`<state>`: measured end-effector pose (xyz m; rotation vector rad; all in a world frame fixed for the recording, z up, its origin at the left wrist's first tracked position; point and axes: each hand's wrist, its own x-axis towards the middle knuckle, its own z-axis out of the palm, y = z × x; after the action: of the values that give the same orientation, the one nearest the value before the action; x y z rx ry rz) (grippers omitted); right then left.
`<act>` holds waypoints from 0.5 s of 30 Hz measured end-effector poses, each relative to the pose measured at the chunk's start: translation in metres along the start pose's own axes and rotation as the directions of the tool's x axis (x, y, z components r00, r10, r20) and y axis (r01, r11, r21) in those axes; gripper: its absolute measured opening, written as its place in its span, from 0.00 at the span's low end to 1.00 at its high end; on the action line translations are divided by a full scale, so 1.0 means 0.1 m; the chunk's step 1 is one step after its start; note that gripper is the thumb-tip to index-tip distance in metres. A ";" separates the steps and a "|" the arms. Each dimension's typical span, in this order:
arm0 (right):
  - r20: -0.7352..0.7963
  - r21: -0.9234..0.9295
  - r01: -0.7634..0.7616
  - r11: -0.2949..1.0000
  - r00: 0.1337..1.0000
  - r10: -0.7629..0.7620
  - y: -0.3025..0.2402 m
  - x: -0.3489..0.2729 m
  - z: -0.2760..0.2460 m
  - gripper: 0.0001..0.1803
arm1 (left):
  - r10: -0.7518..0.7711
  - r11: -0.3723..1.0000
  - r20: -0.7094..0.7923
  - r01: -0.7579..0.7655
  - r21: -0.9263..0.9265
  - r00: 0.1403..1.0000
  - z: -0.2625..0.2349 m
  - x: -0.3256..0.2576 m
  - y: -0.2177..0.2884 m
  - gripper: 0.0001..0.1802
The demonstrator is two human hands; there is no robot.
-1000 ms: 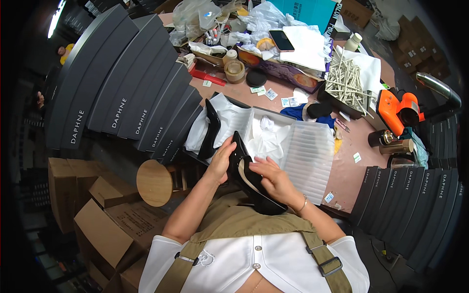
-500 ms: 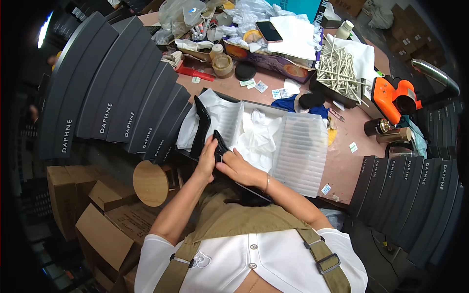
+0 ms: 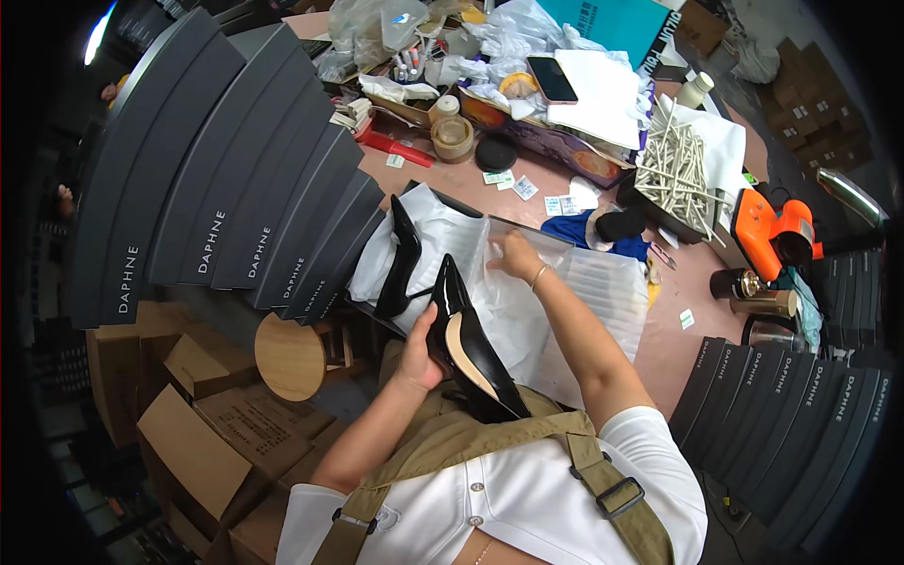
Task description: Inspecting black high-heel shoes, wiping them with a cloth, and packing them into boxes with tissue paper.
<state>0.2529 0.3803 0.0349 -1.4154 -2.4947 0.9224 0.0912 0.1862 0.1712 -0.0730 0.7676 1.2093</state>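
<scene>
My left hand is closed round a glossy black high-heeled shoe, tilted with its pointed toe away from me and its beige insole showing. Its mate, another black high-heeled shoe, lies on its side on white paper in the left part of an open shoe box. My right hand reaches to the far side of the box, its fingers curled on the white tissue paper; the fingertips are partly hidden. A translucent ribbed sheet lies over the box's right side.
Stacked dark grey shoe boxes rise at left, with more boxes at right. A phone, a box of white sticks, a roll of tape and an orange tool lie on the table. Open cartons and a round stool stand lower left.
Both hands were together on the black shoe. The right hand has let go and moved away to the tissue paper. The left hand has turned the shoe, so its inside shows.
</scene>
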 end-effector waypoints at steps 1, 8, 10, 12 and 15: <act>-0.043 0.053 -0.004 0.999 0.999 0.006 0.03 0.02 0.02 0.21 | -0.073 0.986 0.004 0.073 -0.152 0.997 0.05 -0.07 -0.05 0.26; -0.002 0.782 -0.218 0.584 0.936 0.352 -0.34 -0.62 -0.85 0.09 | 0.020 0.995 -0.137 -0.034 -0.097 0.990 0.10 -0.08 -0.01 0.37; 0.014 0.899 -0.168 0.405 0.934 0.357 -0.52 -0.87 -0.99 0.11 | 0.068 0.996 -0.092 -0.073 -0.052 0.993 0.12 -0.03 0.01 0.36; 0.009 0.951 -0.112 0.289 0.942 0.335 -0.74 -1.10 -1.00 0.15 | 0.076 0.996 -0.080 -0.080 -0.042 0.994 0.16 0.01 -0.03 0.32; -0.005 0.967 -0.079 0.242 0.944 0.329 -1.04 -1.38 -0.95 0.16 | 0.089 0.996 -0.064 -0.090 -0.012 0.994 0.26 -0.01 -0.10 0.29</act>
<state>0.2897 0.2714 0.1955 -1.1937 -1.0062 1.7783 0.1125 0.1928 0.1877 -0.0908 0.8247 1.3030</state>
